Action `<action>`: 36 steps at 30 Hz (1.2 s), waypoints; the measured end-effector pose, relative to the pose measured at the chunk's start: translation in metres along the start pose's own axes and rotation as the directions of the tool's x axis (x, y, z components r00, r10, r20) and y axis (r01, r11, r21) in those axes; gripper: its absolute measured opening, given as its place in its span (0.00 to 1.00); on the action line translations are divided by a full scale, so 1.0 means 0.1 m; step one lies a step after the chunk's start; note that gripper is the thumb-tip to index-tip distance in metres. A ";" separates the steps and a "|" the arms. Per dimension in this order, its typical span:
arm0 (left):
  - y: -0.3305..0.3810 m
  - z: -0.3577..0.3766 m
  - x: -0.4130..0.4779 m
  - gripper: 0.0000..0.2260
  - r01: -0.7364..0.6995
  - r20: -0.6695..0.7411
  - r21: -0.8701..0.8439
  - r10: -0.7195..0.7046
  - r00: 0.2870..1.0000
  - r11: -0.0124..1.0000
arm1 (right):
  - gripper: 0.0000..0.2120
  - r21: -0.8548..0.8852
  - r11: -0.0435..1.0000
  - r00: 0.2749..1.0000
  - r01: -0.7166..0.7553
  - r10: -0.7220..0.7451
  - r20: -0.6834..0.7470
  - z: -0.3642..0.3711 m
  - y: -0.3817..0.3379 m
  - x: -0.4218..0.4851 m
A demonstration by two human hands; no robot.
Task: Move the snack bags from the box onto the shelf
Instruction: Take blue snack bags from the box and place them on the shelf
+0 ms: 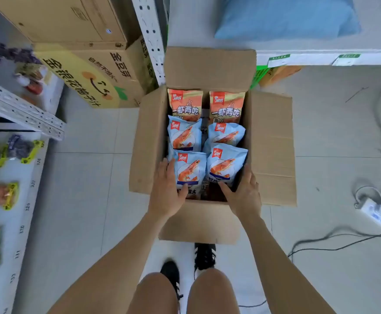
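Left hand, right hand flank boxed snack bags.

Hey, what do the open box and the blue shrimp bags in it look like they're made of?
The open box looks like brown corrugated cardboard, matte, with creased flaps. The blue shrimp bags are probably glossy printed plastic film: puffed, with a soft sheen.
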State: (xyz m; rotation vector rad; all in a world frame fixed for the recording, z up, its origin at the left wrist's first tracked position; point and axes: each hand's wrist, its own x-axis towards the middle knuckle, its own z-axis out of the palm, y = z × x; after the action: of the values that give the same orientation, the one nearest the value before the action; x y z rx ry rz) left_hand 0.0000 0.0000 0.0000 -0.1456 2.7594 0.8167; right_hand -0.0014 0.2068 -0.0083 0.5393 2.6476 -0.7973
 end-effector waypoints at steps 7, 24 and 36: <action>-0.32 0.74 0.55 0.41 0.147 0.025 -0.192 -0.145 0.989 0.970 | 0.48 0.139 0.982 0.992 -0.127 0.128 0.004 0.58 0.30 0.55; -0.97 1.30 1.10 0.39 0.462 0.293 -0.429 -0.364 0.884 0.776 | 0.40 0.624 0.740 0.966 -0.250 0.237 0.106 1.23 0.61 1.42; -1.05 1.27 1.15 0.32 0.483 0.320 -0.620 -0.363 0.875 0.618 | 0.33 0.706 0.684 0.976 -0.183 0.213 0.047 1.26 0.61 1.49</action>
State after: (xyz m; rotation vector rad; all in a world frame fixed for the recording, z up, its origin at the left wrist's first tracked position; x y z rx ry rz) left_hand -0.0648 -0.0206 -0.1886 -0.8040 1.9816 1.5705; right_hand -0.0806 0.2202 -0.1963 1.0138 2.1632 -1.7562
